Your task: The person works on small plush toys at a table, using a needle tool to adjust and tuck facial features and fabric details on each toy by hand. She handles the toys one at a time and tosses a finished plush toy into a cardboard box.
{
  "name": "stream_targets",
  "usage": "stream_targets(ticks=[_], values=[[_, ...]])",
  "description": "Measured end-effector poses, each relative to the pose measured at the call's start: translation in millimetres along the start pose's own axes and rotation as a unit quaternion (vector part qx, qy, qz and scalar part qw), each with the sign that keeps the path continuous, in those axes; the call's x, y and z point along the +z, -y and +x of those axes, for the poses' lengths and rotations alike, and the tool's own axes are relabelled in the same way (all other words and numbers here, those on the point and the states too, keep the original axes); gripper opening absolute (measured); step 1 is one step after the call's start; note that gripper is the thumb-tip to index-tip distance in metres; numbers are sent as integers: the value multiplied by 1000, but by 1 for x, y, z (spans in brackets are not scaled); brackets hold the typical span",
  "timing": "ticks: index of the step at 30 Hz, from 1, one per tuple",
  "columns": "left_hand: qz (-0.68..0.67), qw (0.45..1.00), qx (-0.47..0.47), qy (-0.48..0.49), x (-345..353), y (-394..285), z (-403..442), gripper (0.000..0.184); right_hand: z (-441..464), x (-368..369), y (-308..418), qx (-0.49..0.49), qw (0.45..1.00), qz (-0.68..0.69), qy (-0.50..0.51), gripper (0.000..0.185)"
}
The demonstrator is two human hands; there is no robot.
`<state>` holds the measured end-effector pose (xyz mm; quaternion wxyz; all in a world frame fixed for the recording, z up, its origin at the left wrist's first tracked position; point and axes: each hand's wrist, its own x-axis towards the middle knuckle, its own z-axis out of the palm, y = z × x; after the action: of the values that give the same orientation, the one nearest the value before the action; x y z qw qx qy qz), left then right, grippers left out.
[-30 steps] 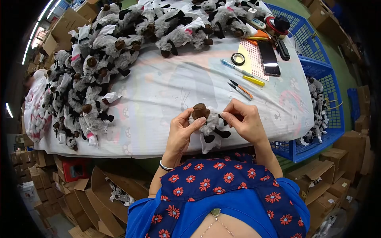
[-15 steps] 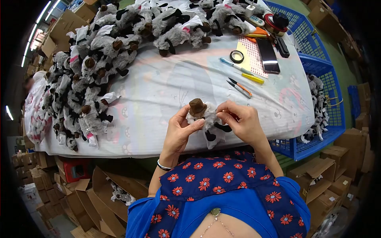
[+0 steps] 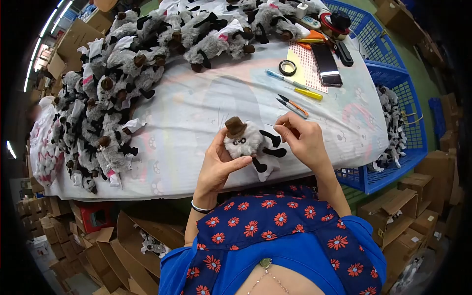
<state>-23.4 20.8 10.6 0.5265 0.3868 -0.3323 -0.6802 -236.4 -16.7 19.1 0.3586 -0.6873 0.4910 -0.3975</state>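
A grey plush toy (image 3: 248, 142) with black limbs and a brown hat (image 3: 235, 127) is held over the table's near edge, its face turned up. My left hand (image 3: 217, 167) grips its left side, thumb across the lower part. My right hand (image 3: 301, 139) is just right of the toy's black limbs, thumb and forefinger pinched together. What the pinch holds is too small to make out. Beyond the toy lie orange-handled snips (image 3: 293, 106), a yellow cutter (image 3: 309, 94) and a light blue pen (image 3: 282, 77).
Many similar plush toys (image 3: 115, 103) are piled at the left and back of the table (image 3: 187, 118). Black tape (image 3: 287, 68), a phone (image 3: 326, 65) and a dotted sheet (image 3: 309, 69) lie at the back right. Blue baskets (image 3: 410, 118) stand right; cardboard boxes (image 3: 418, 211) surround the table.
The toy has turned so its face and limbs show more. My left thumb has shifted lower on it. My right hand has moved away to the right, leaving a gap from the fur.
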Motion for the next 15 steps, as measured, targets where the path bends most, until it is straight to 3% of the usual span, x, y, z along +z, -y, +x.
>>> stream_targets(ticks=[1, 7, 12, 15], values=[[-13, 1000, 6, 5, -1, -1, 0, 53, 1, 0, -5, 32, 997, 67, -3, 7], [-71, 997, -35, 16, -32, 1, 9, 44, 12, 18, -18, 35, 984, 140, 106, 9], [63, 992, -65, -92, -27, 4, 4, 34, 5, 32, -13, 182, 919, 306, 170, 10], [335, 934, 72, -106, -47, 17, 10, 29, 7, 27, -6, 242, 883, 361, 177, 11]])
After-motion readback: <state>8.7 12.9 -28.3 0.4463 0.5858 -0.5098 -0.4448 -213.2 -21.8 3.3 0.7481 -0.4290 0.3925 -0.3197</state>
